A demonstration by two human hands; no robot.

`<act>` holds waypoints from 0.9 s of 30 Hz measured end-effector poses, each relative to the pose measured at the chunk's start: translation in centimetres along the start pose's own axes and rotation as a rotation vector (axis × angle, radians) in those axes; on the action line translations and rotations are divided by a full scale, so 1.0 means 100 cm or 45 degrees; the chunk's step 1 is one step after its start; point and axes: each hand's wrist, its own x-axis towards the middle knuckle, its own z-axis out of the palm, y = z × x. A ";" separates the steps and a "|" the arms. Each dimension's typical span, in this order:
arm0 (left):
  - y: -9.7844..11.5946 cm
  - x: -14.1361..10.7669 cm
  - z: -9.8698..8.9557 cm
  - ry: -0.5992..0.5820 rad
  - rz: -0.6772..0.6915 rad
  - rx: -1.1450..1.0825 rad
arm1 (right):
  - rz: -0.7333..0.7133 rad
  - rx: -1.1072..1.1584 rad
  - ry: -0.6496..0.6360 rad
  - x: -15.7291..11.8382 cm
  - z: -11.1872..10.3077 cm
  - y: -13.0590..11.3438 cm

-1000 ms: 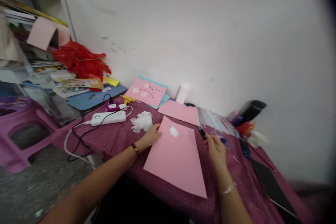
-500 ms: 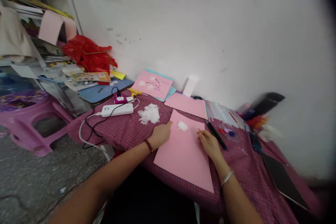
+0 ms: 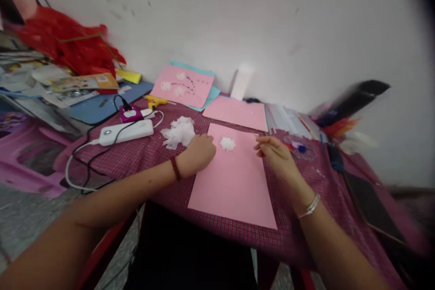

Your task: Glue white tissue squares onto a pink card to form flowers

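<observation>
A pink sheet of paper lies on the table in front of me, with a small round tuft of white tissue on its upper part. My left hand is over the sheet's left edge, its fingers curled in; what they hold, if anything, is hidden. At the upper right edge is my right hand, fingers bent and slightly apart, nothing visible between them. A loose pile of torn white tissue lies just beyond my left hand.
A white power strip with cables and a yellow glue gun lie to the left. Behind are a pink card with white blossoms and more pink paper. A clear dish and a dark flat object are at right.
The view has shifted closer to the table. My left hand has curled more and sits lower against the sheet's edge. My right hand's fingers have parted slightly. The tuft stays on the paper.
</observation>
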 end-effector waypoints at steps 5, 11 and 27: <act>-0.005 0.039 0.005 0.016 0.078 -0.298 | 0.165 0.151 -0.061 0.026 0.003 0.003; -0.017 0.054 0.022 0.139 0.032 -0.577 | 0.303 0.186 -0.153 0.025 0.007 0.026; -0.019 0.043 0.014 -0.055 0.166 -0.649 | 0.446 -0.089 -0.400 0.018 -0.012 0.027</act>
